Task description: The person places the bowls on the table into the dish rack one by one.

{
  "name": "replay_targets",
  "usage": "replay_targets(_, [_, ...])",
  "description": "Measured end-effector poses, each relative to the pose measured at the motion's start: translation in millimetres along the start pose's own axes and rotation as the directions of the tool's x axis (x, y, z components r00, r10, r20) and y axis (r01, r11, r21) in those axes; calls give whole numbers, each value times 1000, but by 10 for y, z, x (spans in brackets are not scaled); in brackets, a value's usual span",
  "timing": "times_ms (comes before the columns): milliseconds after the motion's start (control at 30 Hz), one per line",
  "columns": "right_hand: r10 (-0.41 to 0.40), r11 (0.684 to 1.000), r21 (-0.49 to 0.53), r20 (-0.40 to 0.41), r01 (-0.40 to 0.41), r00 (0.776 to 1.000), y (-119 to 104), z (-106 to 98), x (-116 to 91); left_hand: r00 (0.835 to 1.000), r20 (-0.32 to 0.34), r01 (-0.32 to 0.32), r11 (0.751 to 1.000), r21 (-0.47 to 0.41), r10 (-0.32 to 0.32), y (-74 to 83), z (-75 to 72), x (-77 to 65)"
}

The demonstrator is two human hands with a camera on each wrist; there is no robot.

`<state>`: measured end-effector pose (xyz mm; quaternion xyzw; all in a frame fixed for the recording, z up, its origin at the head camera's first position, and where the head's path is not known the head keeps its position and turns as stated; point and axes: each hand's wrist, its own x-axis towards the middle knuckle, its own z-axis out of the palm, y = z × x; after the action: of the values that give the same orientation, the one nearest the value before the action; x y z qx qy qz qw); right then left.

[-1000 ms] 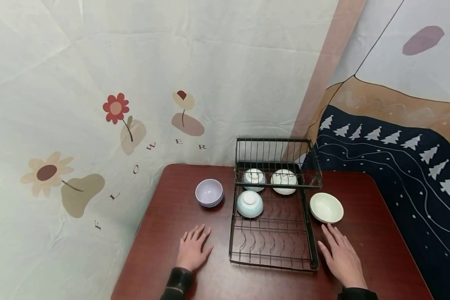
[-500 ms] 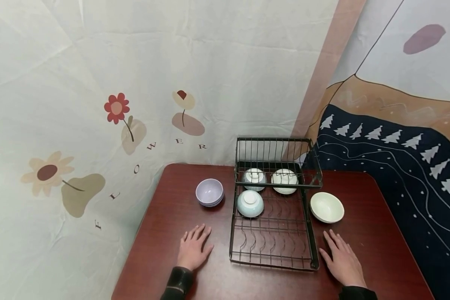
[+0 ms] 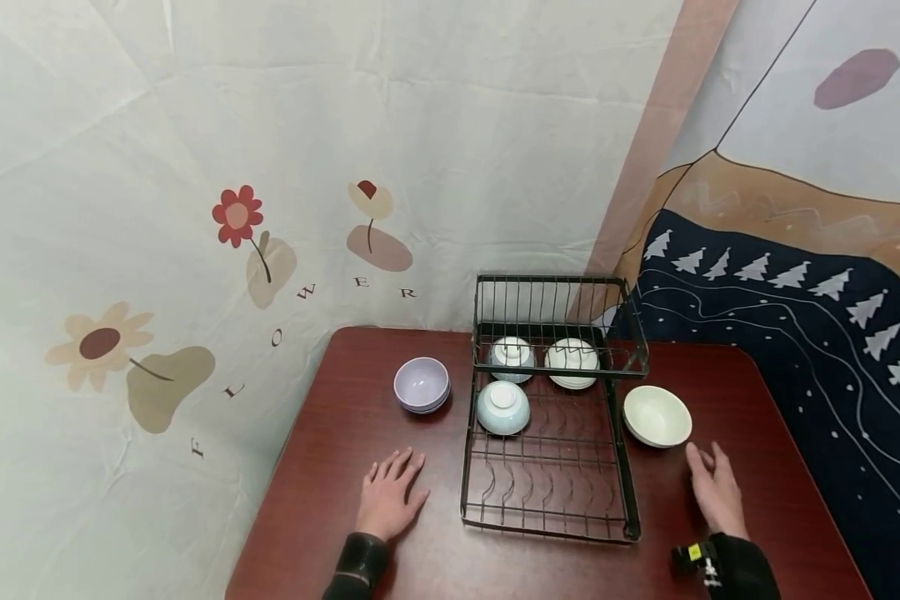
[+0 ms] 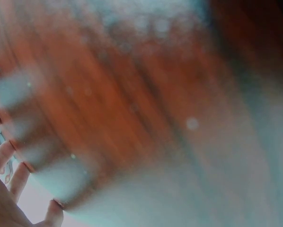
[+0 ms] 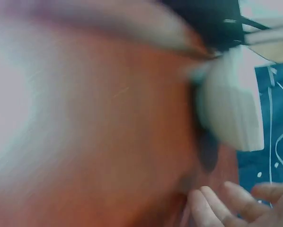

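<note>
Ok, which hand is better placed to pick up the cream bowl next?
Right, most likely. The right hand holds nothing and sits just by the near side of the cream bowl. The left hand is across the dish rack from it.

The surface is softly lit in the head view; both wrist views are blurred (the right is whitened by glare).

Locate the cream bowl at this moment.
In the head view, the cream bowl stands on the table, right of the black rack, across from the lavender bowl.
</note>
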<state>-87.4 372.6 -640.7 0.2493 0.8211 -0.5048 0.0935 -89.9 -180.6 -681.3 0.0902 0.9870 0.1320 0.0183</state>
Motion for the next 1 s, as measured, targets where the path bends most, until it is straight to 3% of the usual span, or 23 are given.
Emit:
replay_targets(67, [36,991,126,-21,-34,999,-80,3,79,1000,-4,-1,1000,4,1,-8,6,3])
replay_targets(167, [67,951,304,-41,-51,997,-199,32,233,1000,-11,-3,1000,5,3,-17,18,7])
replay_targets(300, [92,909,410,-35,-70,995,-348,64,428,1000,-21,-8,1000,4,8,-21,28,13])
replay_targets(433, [99,939,332,-22,-86,995,-417,81,573,1000,-15,-11,1000,8,11,-22,33,16])
replay_targets(600, [112,983,158,-79,-98,991,-379,143,693,1000,-22,-14,1000,5,14,-28,57,23])
replay_targets(833, [156,987,41,-72,-153,985,-369,140,764,1000,-16,-6,1000,-3,6,-13,45,18])
replay_targets(1000, [136,989,-46,-79,-140,988,-394,123,752,1000,-11,-2,1000,-1,2,-20,59,22])
